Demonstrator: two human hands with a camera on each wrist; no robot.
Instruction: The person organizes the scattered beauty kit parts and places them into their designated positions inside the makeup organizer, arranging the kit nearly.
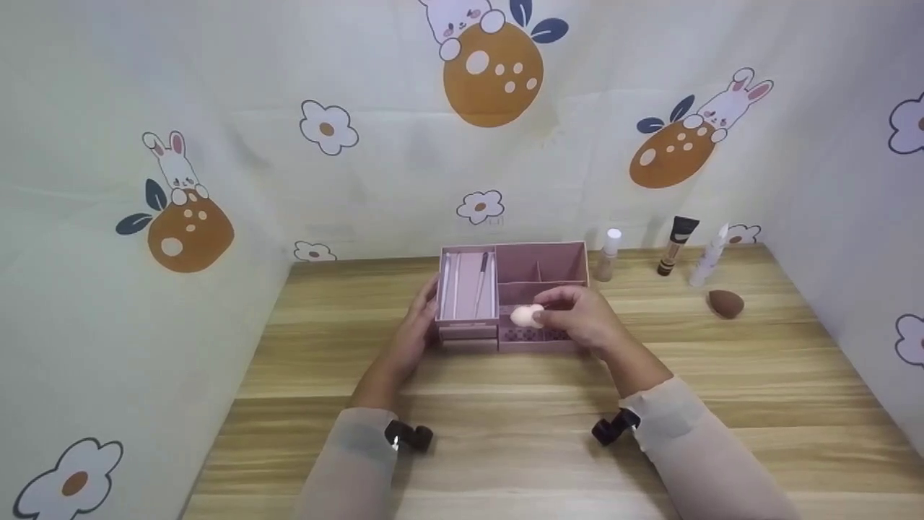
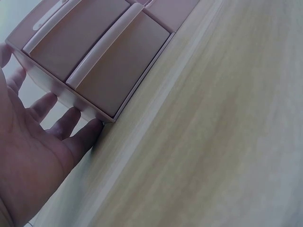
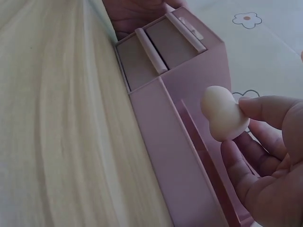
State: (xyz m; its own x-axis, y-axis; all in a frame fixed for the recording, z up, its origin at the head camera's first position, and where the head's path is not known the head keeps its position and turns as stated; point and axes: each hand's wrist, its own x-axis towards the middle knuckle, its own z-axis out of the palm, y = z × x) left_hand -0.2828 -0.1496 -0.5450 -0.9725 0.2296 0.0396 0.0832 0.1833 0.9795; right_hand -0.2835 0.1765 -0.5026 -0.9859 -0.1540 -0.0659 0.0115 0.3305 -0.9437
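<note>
Cream sponge (image 1: 525,315), gourd-shaped, narrow-waisted: held up over the organizer's open right-hand section, toward the front. Cannot tell which compartment sits directly below. Right hand (image 1: 583,318) pinches it between thumb and fingertips at one end; the rest of the sponge sticks out uncovered toward the left.

Organizer (image 1: 541,347): pink box on the bench (image 1: 505,448). Left part has a shallow tray on top with a dark-tipped brush (image 1: 481,282) and pale slim sticks (image 1: 449,289) lying lengthwise. Two drawers (image 2: 120,61) below it, both pushed in, each with a raised bar handle. Right part is divided into compartments, back ones taller; front inner area shows a dark pattern.

Left hand (image 1: 415,328): fingers spread, fingertips touching the organizer's left side wall; not wrapped round anything.

Right of the organizer, along the back of the bench: white-capped bottle (image 1: 609,256) upright just beside it, then black-and-brown tube (image 1: 677,247) standing wide end up, then white tube (image 1: 709,257) with a pointed tip, upright. Brown sponge (image 1: 725,304), teardrop-shaped, lies in front of the white tube.

Pale sleeves (image 1: 346,462) on both arms, small black device at each wrist. Cloth backdrop (image 1: 404,180) printed with rabbits, orange fruit, flowers.
</note>
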